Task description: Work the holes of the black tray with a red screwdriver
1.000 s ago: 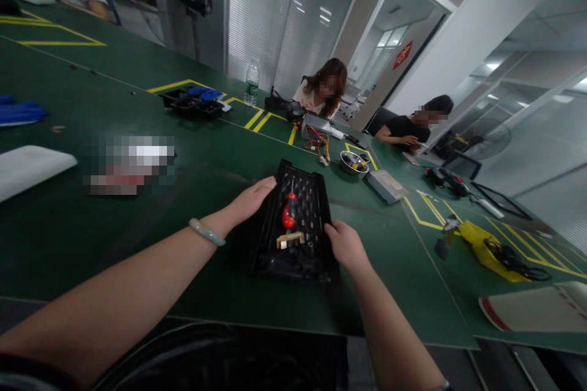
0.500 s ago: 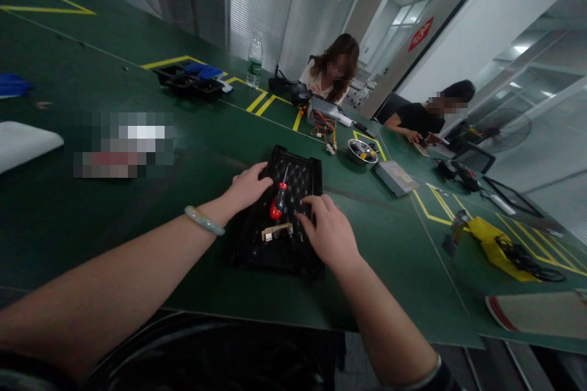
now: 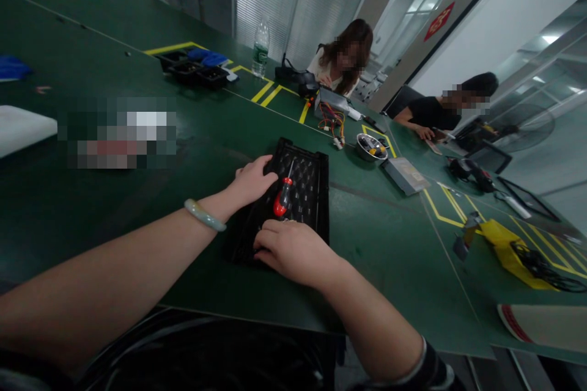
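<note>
Textured plastic tray (image 3: 315, 195), glossy screwdriver handle (image 3: 283, 197)

Both hands at the black tray (image 3: 312, 198), screwdriver (image 3: 282, 198) lying inside.
Left hand (image 3: 251, 182) is on the rim around 10 o'clock, pale green bracelet (image 3: 204, 215) on that wrist. Right hand (image 3: 296, 252) is over the 6 o'clock end, fingers curled down, can't see what's under them. The red-and-black screwdriver points between 12 and 1. Going out from the tray: clear bottle (image 3: 261, 52) near 12, grey box (image 3: 332, 99) with wires (image 3: 331, 117) at 1, bowl (image 3: 369, 157) of small parts at 2.
</note>
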